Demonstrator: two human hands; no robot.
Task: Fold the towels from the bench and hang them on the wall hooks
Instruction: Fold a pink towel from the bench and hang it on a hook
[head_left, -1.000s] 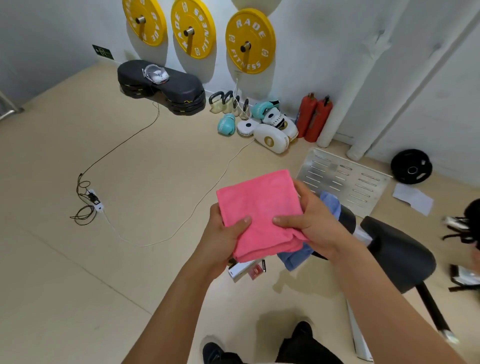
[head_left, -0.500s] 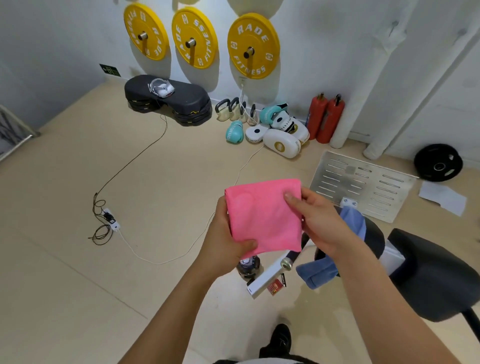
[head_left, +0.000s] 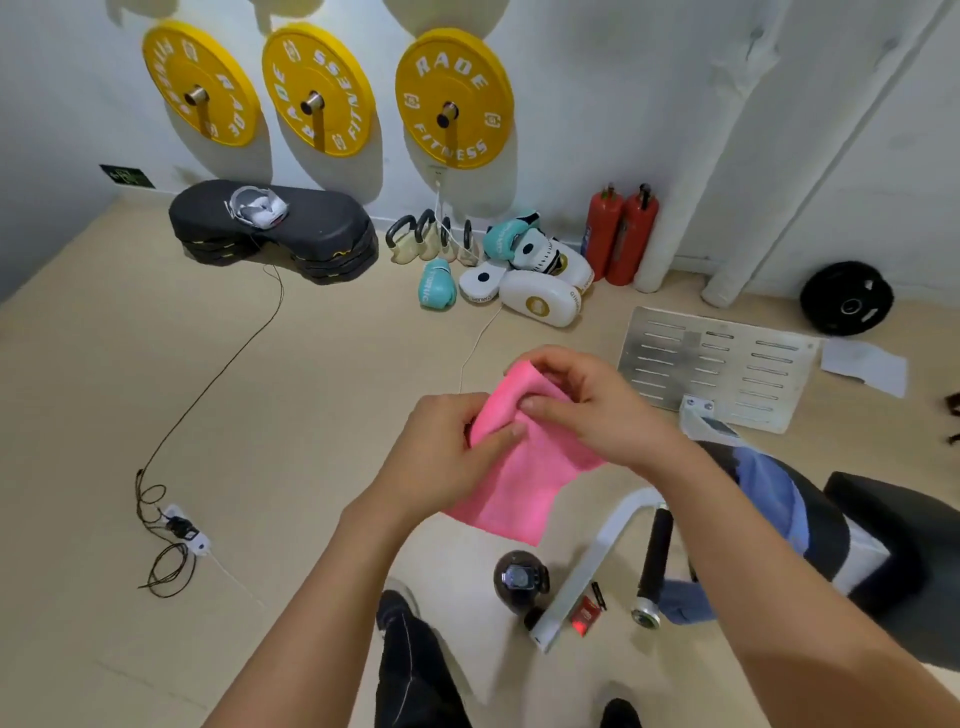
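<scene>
Mid-fold on the pink towel (head_left: 519, 467), held in the air above the floor, left hand (head_left: 441, 457) grip pinching its near edge, right hand (head_left: 587, 405) grip pinching the top fold; next, probably flattening it for a hook, blue towel (head_left: 769, 493) waiting on the counter (head_left: 893, 545).

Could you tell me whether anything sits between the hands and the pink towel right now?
Nothing visible does. The left hand and the right hand both already grip the pink towel directly, in mid-air above the floor. No wall hook shows in this view, so the path there cannot be judged.
</scene>
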